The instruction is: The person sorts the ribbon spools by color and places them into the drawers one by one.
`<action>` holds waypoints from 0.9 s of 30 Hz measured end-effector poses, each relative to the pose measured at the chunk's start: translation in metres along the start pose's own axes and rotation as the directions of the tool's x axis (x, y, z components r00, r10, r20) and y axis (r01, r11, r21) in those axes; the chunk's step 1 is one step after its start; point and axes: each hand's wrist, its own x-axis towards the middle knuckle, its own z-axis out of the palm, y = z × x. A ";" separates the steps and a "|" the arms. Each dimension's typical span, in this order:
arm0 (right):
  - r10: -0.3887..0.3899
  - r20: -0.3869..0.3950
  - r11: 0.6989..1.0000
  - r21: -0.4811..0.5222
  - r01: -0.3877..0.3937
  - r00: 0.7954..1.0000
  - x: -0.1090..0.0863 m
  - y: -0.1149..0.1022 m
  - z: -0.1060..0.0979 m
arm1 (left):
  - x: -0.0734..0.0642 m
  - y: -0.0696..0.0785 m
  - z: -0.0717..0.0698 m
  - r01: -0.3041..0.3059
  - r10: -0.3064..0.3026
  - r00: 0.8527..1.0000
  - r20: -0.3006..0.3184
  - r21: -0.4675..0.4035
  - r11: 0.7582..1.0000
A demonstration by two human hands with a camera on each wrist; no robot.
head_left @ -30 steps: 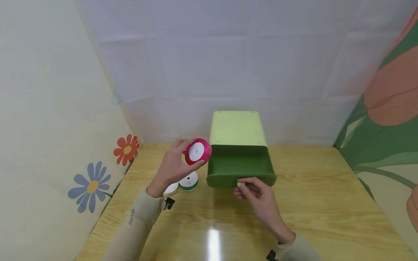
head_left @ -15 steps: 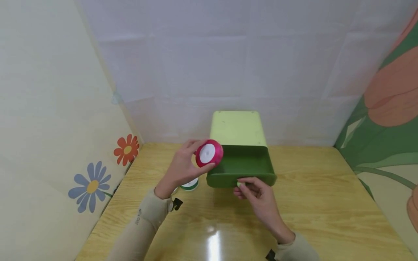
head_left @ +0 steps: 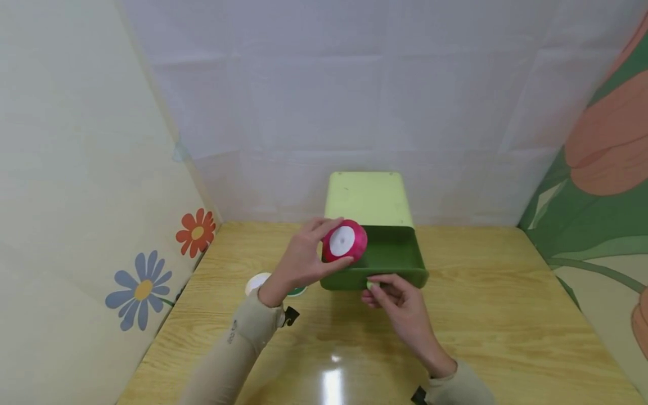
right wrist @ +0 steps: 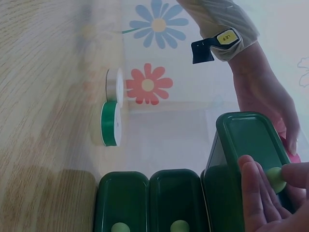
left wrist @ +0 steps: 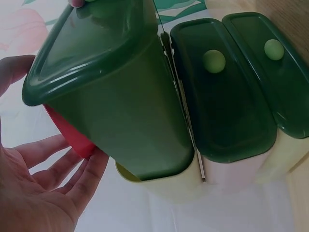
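Note:
In the head view my left hand (head_left: 301, 259) holds a spool of magenta ribbon (head_left: 352, 250) by its edge, thumb below and fingers above. The spool, its white disc facing me, overlaps the left part of the pulled-out dark green drawer (head_left: 392, 253). My right hand (head_left: 402, 306) pinches the round light green knob (right wrist: 276, 180) on that drawer's front. This is the top drawer of a small light green cabinet (head_left: 369, 197). In the left wrist view the drawer hides most of the spool, leaving a red corner (left wrist: 72, 135) beside my fingers.
A white spool (right wrist: 114, 84) and a green ribbon spool (right wrist: 110, 123) stand on the wooden table (head_left: 481, 315), left of the cabinet. Two lower drawers (left wrist: 222, 106) with round knobs are closed. A pale cloth wall rises behind, with flower-printed panels at both sides.
My left hand has moved right with the magenta ribbon spool, from beside the cabinet to over the drawer's left part. The right hand stays on the knob and the drawer has not moved.

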 end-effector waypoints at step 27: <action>-0.010 -0.001 1.000 0.017 0.010 1.000 0.001 0.001 0.001 | 0.012 0.010 0.022 -0.087 0.089 0.996 0.024 -0.081 0.993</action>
